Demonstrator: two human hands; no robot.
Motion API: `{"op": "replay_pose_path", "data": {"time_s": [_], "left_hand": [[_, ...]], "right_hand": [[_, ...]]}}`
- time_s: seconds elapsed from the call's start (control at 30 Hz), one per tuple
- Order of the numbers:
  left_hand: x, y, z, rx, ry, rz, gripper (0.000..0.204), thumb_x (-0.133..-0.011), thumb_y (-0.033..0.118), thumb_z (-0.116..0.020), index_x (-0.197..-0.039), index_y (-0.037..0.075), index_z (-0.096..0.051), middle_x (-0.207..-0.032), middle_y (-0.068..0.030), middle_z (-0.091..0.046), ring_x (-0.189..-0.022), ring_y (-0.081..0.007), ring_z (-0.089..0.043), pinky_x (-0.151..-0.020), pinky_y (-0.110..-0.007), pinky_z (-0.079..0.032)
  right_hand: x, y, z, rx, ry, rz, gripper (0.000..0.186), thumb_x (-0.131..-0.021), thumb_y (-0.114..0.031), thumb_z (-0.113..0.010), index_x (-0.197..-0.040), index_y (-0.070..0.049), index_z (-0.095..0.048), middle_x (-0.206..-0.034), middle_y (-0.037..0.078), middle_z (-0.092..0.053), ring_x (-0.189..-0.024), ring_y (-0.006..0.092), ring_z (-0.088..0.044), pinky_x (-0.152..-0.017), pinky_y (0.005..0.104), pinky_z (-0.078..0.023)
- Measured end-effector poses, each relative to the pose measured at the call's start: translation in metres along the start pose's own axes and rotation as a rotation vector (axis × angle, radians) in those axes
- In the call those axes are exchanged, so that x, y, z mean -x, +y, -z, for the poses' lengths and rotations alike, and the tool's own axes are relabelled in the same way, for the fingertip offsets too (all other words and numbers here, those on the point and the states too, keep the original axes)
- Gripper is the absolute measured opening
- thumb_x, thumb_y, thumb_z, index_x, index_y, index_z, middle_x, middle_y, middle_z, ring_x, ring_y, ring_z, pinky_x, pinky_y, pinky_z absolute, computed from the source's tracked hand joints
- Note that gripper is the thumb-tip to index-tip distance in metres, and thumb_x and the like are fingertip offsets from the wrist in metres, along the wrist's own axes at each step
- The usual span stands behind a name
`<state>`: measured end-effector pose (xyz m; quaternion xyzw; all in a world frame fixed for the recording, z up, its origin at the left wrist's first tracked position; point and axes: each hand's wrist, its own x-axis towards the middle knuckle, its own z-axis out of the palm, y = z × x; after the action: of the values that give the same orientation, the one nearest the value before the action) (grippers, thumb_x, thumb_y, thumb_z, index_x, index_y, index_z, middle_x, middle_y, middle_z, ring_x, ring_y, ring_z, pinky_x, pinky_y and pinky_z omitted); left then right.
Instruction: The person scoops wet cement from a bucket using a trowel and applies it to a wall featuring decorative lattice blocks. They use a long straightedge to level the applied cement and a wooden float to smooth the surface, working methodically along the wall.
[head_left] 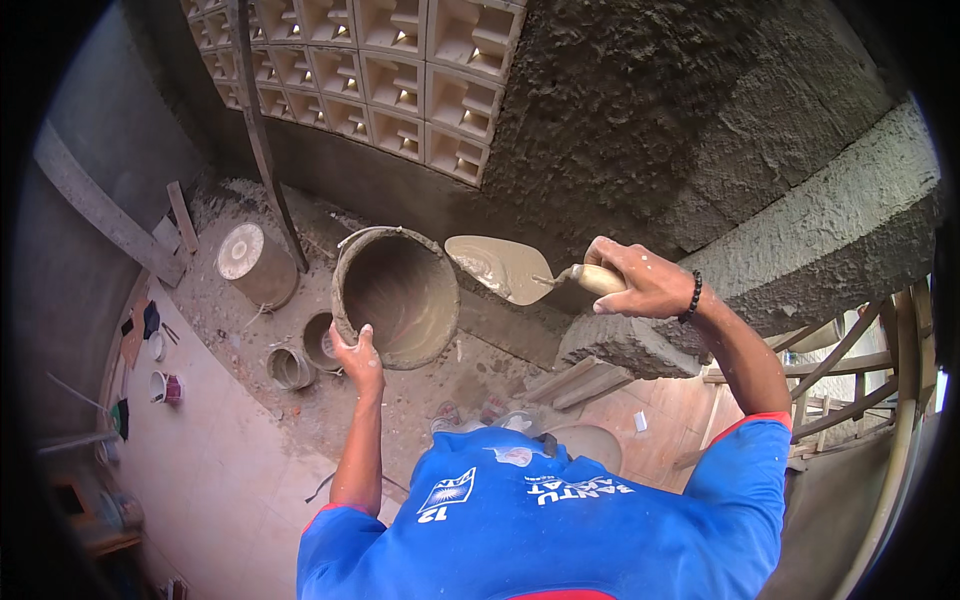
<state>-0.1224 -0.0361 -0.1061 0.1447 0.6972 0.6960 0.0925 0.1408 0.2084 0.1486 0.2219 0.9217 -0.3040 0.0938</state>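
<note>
My left hand grips the near rim of a mortar-smeared bucket, thumb over the edge. The bucket is tipped so its mouth faces me, and grey residue coats its inside. In my right hand is a trowel, held by its pale wooden handle. The trowel's blade points left toward the bucket's right rim, with a wet grey smear of mortar on its left part. Whether the blade's tip touches the rim I cannot tell. Beyond the trowel rises a wall of rough, dark wet plaster.
Vent blocks fill the wall at upper left, with a wooden post before them. An upturned bucket and small pots stand on the dirty floor. A rough concrete ledge lies to the right, bamboo poles beyond it.
</note>
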Motion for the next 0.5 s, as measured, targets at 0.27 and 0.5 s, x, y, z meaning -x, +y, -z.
{"op": "replay_pose_path", "data": {"time_s": [0.27,0.5], "left_hand": [[0.061,-0.063,0.057,-0.109,0.187,0.218,0.055,-0.073,-0.009,-0.055,-0.126,-0.008,-0.039,-0.118,-0.0169,-0.052,-0.107,-0.0232,-0.051,-0.097,-0.031,-0.036],[0.100,-0.099,0.063,-0.107,0.330,0.396,0.081,-0.068,-0.007,-0.059,-0.138,-0.012,-0.019,-0.135,-0.0247,-0.037,-0.124,-0.0290,-0.039,-0.107,-0.034,-0.024]], "right_hand": [[-0.048,0.043,0.062,-0.122,-0.160,0.106,0.049,-0.081,-0.033,-0.058,-0.116,0.002,-0.058,-0.086,0.013,-0.064,-0.075,0.0222,-0.061,-0.068,0.0362,-0.049],[-0.081,0.128,0.168,0.112,0.453,-0.095,0.036,-0.085,-0.027,-0.050,-0.103,0.004,-0.056,-0.064,0.003,-0.051,-0.053,0.0099,-0.049,-0.046,0.0286,-0.039]]}}
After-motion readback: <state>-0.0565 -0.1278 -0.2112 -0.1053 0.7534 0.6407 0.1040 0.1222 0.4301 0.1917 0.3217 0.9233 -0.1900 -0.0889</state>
